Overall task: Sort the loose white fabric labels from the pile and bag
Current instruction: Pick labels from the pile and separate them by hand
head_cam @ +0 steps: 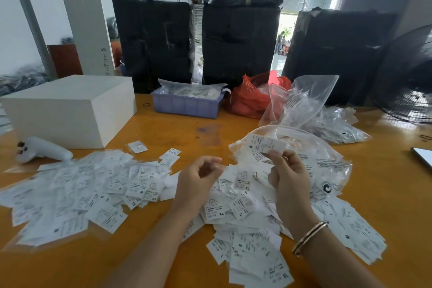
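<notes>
Loose white fabric labels printed with sizes cover the orange table in two spreads: a flat pile (pixel 77 194) at the left and a heap (pixel 245 222) in front of me. A clear plastic bag (pixel 327 163) holding more labels lies behind the heap at the right. My right hand (pixel 287 175) pinches one white label (pixel 265 144) by its lower edge and holds it up above the bag's mouth. My left hand (pixel 198 177) hovers over the heap with its fingers loosely curled and nothing visible in them.
A white box (pixel 70 110) and a white handheld controller (pixel 44 149) sit at the left. Behind are a purple bin (pixel 187 105), a red bag (pixel 252 98), more clear bags (pixel 311 100) and black wrapped bales. A fan (pixel 411 77) stands at the far right.
</notes>
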